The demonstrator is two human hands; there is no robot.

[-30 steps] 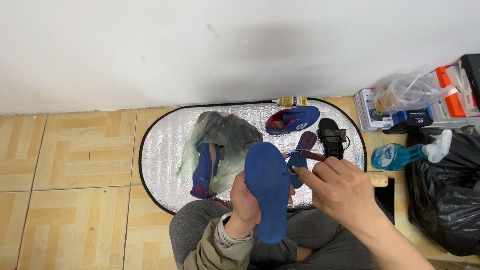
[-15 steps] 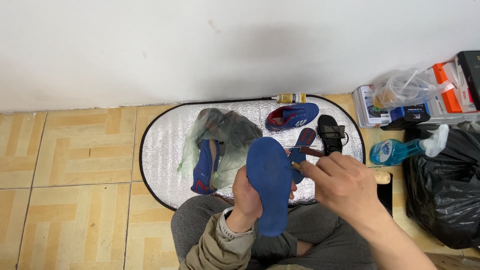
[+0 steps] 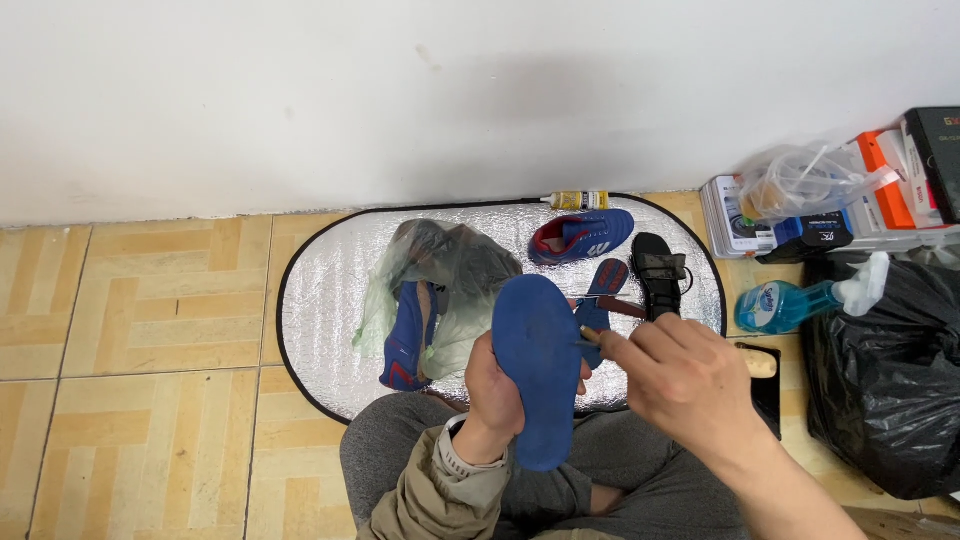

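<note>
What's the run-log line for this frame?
left hand: holds blue insole | right hand: small brush on insole | behind: blue shoe on silver mat

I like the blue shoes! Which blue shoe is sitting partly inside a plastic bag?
The blue shoe on the left, lying in the crumpled clear bag. The other blue shoe sits bare on the silver mat, near the wall.

Head cam, looks steeply down, close over lap & floor [image 3: 150, 330].

We see a blue insole [image 3: 538, 365] over a silver quilted mat [image 3: 330, 300] edged in black. Tan patterned tiles [image 3: 140, 310] surround it; a black bag [image 3: 885, 380] sits right.
</note>
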